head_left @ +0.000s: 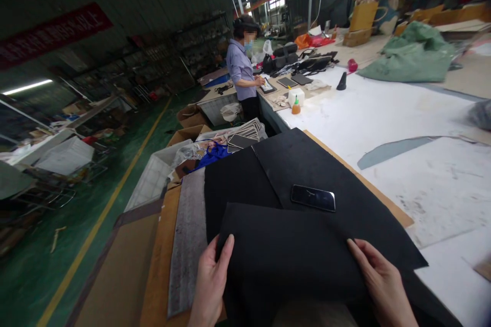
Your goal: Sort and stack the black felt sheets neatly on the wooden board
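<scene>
My left hand (pixel 213 276) pinches the left edge of a black fabric sheet (pixel 287 250), thumb on top and fingers underneath. On the sheet's right side my right hand (pixel 378 271) grips it the same way. The held sheet is raised toward me, and its near part runs out of view at the bottom. Beneath and beyond it lie larger black sheets (pixel 276 158) spread over the table corner. A dark smartphone (pixel 313 198) rests on them, just past the far edge of the held sheet.
A grey textured strip (pixel 187 240) and brown boards (pixel 126 260) lie at left. Beyond them stands a white bin (pixel 149 179) of scraps. The white tabletop (pixel 402 112) holds an orange glue bottle (pixel 296 106), a black cone (pixel 342 82) and green cloth (pixel 414 56). Two people stand working farther off.
</scene>
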The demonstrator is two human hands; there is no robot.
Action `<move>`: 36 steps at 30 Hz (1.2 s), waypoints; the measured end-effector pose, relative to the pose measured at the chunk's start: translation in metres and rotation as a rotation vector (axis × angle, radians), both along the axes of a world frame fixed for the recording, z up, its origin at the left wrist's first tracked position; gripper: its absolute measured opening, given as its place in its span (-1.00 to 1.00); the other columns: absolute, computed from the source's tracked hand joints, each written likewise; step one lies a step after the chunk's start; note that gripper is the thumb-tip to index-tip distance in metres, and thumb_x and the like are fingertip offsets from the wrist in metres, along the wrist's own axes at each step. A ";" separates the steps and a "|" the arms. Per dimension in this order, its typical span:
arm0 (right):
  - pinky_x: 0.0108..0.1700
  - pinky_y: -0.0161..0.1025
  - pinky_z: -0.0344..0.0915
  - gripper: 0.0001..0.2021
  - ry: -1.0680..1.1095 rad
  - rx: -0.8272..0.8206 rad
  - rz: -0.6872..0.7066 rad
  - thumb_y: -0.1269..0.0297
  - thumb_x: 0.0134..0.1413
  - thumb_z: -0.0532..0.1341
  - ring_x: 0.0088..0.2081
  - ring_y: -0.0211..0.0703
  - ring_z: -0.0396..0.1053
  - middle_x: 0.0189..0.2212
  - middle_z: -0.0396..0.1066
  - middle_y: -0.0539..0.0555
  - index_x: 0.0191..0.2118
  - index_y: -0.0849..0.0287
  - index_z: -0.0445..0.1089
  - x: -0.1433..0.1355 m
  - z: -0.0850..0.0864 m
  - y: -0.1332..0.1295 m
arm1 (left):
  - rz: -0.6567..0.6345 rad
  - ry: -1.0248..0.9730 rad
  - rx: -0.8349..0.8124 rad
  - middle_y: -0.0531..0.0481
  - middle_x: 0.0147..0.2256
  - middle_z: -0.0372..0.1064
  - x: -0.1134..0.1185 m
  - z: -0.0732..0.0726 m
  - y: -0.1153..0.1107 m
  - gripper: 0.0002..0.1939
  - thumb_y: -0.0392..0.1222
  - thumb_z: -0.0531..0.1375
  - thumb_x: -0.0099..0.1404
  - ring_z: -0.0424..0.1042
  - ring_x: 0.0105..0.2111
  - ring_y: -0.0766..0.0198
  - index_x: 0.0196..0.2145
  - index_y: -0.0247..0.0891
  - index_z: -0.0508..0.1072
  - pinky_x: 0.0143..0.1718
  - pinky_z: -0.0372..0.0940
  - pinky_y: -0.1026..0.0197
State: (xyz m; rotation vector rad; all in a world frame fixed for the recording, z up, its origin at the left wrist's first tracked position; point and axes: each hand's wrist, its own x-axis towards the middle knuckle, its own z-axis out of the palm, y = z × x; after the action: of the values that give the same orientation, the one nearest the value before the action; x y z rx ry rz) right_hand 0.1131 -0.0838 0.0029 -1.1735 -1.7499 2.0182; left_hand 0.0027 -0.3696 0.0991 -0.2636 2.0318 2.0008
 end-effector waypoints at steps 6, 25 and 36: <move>-0.47 -0.40 0.25 -0.57 0.032 0.016 0.038 -0.12 -0.19 0.31 -0.43 -0.23 0.26 -0.45 0.33 -0.03 -0.30 0.13 0.41 -0.017 -0.010 0.018 | 0.089 0.066 -0.184 -0.10 -0.04 0.48 0.008 0.002 0.007 -0.51 0.10 0.22 0.21 0.40 0.03 0.02 -0.01 -0.25 0.44 0.08 0.28 0.08; -0.36 -0.36 0.35 -0.60 0.133 0.082 0.301 -0.13 -0.19 0.29 -0.35 -0.12 0.40 -0.42 0.45 0.00 -0.35 0.11 0.42 -0.096 -0.040 0.024 | 0.319 -0.007 -0.426 -0.18 -0.10 0.51 -0.007 -0.033 -0.024 -0.41 0.25 0.27 0.03 0.36 0.06 -0.09 -0.16 -0.30 0.52 0.19 0.13 -0.08; -0.40 -0.35 0.39 -0.50 -0.069 0.068 0.221 -0.21 -0.41 0.33 -0.39 -0.10 0.42 -0.45 0.48 0.03 -0.41 0.11 0.43 -0.149 -0.027 -0.029 | 0.285 -0.106 -0.308 -0.15 -0.12 0.53 -0.064 -0.060 -0.076 -0.44 0.23 0.29 0.00 0.38 0.05 -0.08 -0.20 -0.27 0.55 0.16 0.18 -0.01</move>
State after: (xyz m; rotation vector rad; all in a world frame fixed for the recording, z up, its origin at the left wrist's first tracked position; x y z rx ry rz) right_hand -0.0361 -0.1129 -0.0242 -1.0831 -2.0463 2.0396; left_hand -0.0613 -0.4453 0.0389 -0.7438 2.3357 1.7657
